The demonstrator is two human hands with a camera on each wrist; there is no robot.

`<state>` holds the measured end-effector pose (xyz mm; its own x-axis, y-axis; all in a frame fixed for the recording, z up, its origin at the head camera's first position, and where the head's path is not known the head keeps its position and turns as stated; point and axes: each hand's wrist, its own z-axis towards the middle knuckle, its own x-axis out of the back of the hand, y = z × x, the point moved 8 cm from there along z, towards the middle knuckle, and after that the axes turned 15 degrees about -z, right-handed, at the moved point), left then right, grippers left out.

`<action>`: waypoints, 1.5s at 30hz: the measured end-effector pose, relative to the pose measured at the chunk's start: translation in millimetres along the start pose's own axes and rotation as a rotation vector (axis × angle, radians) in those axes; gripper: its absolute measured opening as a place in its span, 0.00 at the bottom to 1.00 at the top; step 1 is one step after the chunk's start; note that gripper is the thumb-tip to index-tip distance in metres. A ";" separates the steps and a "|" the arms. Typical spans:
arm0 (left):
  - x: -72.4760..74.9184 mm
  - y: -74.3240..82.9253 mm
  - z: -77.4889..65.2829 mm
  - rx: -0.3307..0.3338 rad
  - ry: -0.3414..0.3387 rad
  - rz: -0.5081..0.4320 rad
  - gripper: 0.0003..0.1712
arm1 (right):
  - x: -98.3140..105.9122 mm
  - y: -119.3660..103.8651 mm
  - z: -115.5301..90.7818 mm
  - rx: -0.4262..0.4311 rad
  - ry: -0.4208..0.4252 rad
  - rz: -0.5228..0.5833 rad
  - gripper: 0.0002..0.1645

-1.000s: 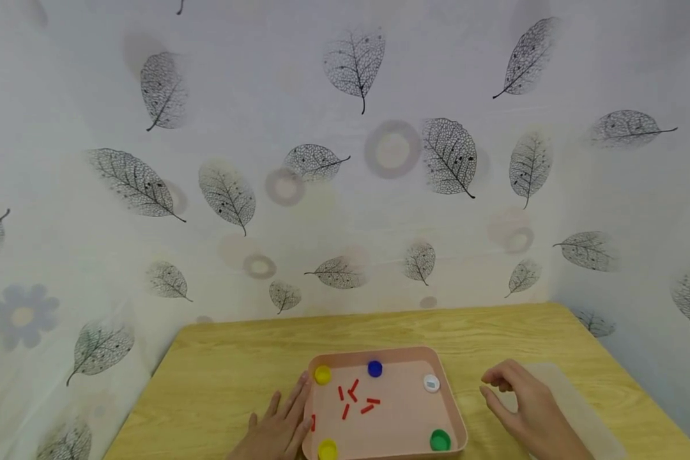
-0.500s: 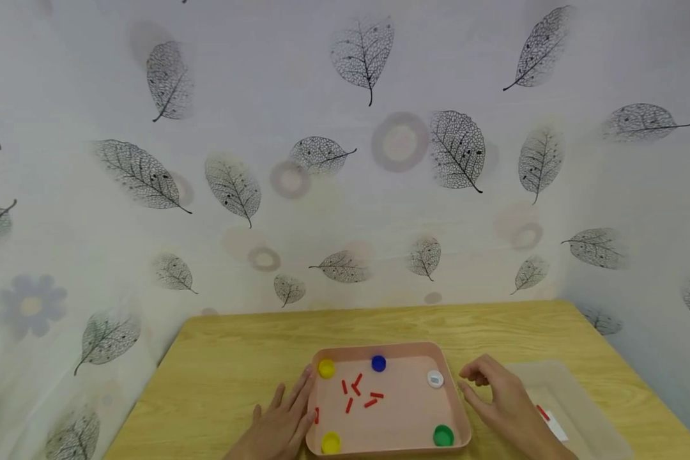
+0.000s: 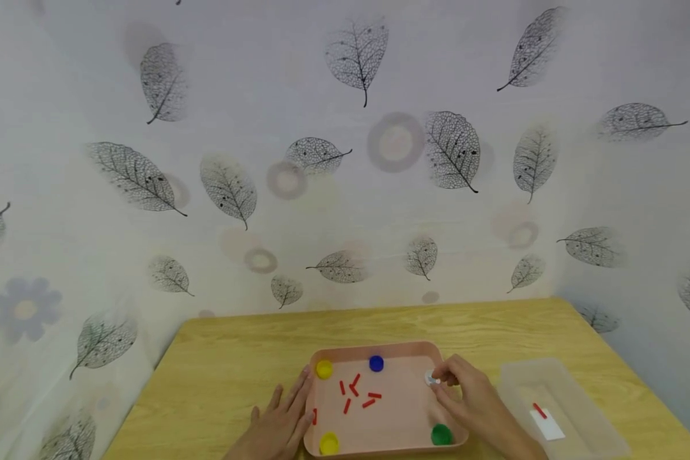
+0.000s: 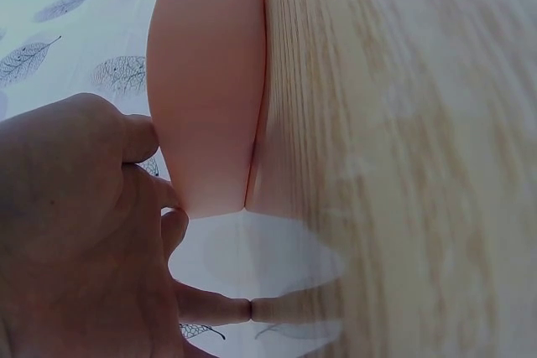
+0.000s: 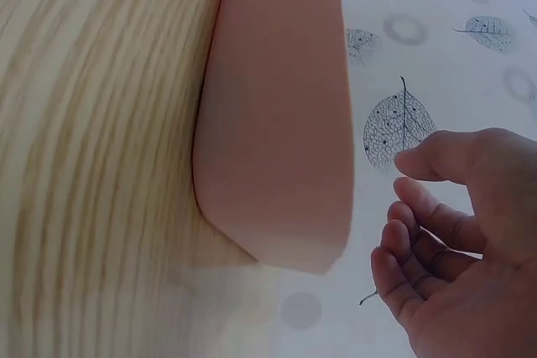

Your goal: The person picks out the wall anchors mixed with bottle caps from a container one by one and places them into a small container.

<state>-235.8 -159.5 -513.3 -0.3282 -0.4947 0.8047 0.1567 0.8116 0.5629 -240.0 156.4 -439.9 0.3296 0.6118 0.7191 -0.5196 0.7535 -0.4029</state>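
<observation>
A pink tray (image 3: 391,421) sits on the table with small red sticks (image 3: 368,403) scattered inside. My left hand (image 3: 276,425) lies with fingers spread, touching the tray's left wall (image 4: 205,81). Over the tray's right side is my right hand (image 3: 468,393), its fingertips at the white round cap (image 3: 429,377) and partly covering it. In the right wrist view the right hand (image 5: 470,249) has loosely bent fingers, a gap between thumb and index finger, and nothing visible between them.
Inside the tray are two yellow caps (image 3: 324,369), a blue cap (image 3: 376,363) and a green cap (image 3: 441,435). A translucent container (image 3: 575,396) to the right bears a white card (image 3: 549,427) and a red stick (image 3: 539,411). A leaf-patterned wall stands behind.
My right hand has moved left from beside the tray, over its right rim to the white cap. The card and red stick in the container have come into view. My left hand stays put.
</observation>
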 end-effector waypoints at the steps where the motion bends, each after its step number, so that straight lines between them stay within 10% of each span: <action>1: 0.2 -0.2 0.2 0.001 0.001 -0.001 0.38 | -1.5 -2.2 0.9 0.020 0.014 0.004 0.15; 15: -2.5 -4.6 2.4 0.009 0.005 0.005 0.38 | -44.1 -17.2 -0.5 -0.006 -0.143 0.141 0.12; 40: -3.5 1.4 -0.4 -0.060 0.008 -0.023 0.36 | -89.7 -37.5 6.5 0.023 -0.191 0.035 0.11; 45: -1.9 -3.4 -0.9 -0.042 0.011 -0.005 0.36 | -105.4 -31.7 10.4 -0.063 -0.313 0.027 0.09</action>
<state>-234.9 -161.6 -516.5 -0.3185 -0.5020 0.8041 0.1941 0.7957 0.5737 -266.5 65.6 -497.0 0.0533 0.5351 0.8431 -0.4718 0.7576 -0.4511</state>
